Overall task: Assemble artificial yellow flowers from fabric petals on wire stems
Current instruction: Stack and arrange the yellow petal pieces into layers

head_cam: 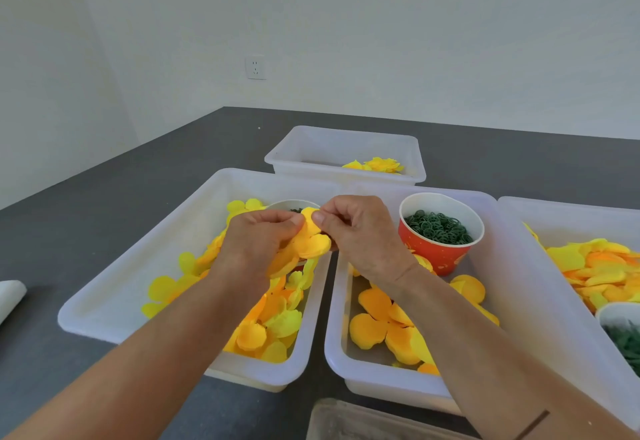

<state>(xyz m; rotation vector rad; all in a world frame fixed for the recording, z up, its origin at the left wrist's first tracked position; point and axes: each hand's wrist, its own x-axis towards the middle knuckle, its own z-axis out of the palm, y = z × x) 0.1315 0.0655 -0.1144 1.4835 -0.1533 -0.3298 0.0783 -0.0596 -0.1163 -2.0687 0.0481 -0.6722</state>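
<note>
Both hands meet above the gap between two white bins. My left hand (258, 237) holds a yellow-orange fabric flower piece (310, 244) from the left, fingers curled round its petals. My right hand (356, 228) pinches the top of the same piece with thumb and forefinger. No wire stem shows; the hands hide the piece's centre. Loose yellow and orange petals (273, 322) lie in the left bin (138, 287), and more petals (384, 325) in the middle bin (346, 363).
A red paper cup of green rings (438, 228) stands in the middle bin. A white cup (287, 205) sits behind my hands. A far bin (311, 152) holds finished flowers. The right bin (561, 228) holds petals and another cup (620, 325). Everything rests on a dark table (104, 190).
</note>
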